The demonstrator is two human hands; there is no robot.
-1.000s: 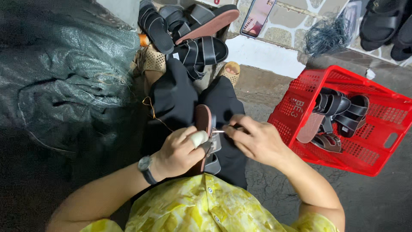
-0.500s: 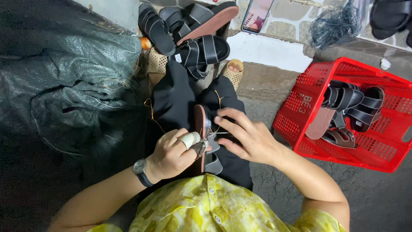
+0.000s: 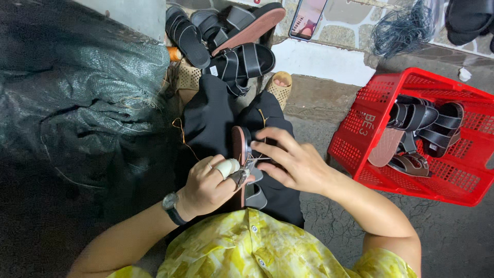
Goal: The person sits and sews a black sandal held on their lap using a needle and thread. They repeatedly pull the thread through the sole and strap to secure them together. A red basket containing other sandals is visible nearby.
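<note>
Shifted slightly forward, right hand (image 3: 296,162) and left hand (image 3: 206,185) grip the brown-soled, black-strapped sandal (image 3: 242,164) on edge.

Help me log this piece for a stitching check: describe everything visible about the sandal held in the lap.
The sandal stands on edge across the person's dark-clothed lap, its reddish-brown sole edge facing up, with dark straps and a grey strap end lower down. It looks like leather or imitation. The left hand, with a white-wrapped finger, pinches it from one side; the right hand steadies the other. Thin thread runs between them.

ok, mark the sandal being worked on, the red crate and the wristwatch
sandal (image 3: 238,146), head view, on the brown sole edge.
red crate (image 3: 360,126), head view, on the near left wall.
wristwatch (image 3: 169,202), head view, on the dial.
</note>
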